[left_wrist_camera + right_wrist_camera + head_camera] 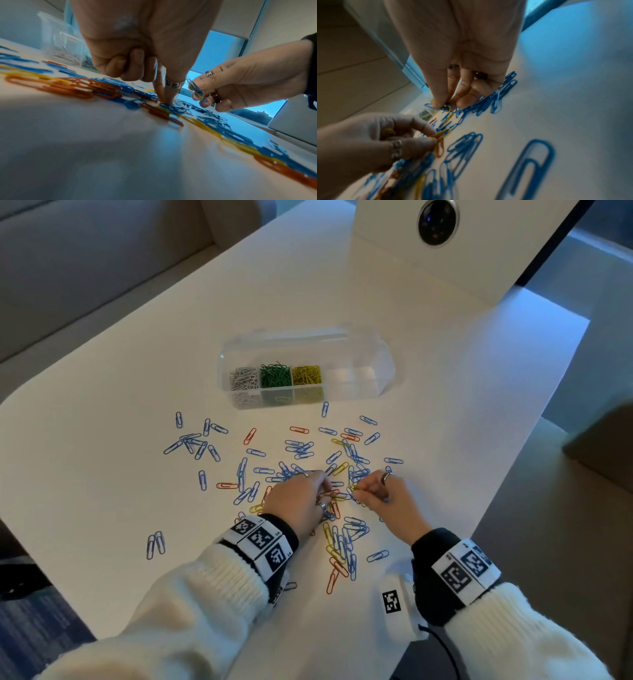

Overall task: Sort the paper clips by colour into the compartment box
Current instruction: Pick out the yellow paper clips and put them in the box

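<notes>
Two hands among scattered paper clips [298,448], left hand [301,501] and right hand [394,501] each pinched on yellow clips [441,134], compartment box [359,392] at twelve o'clock.

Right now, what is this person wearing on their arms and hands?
Both arms are in fluffy cream knit sleeves with ribbed cuffs, over dark inner cuffs. Each wrist carries a white band printed with black square marker codes; a dark cable trails from the right one. The left hand wears silver rings, one with an angular key pattern. The right hand wears a silver ring and a darker one.
</notes>
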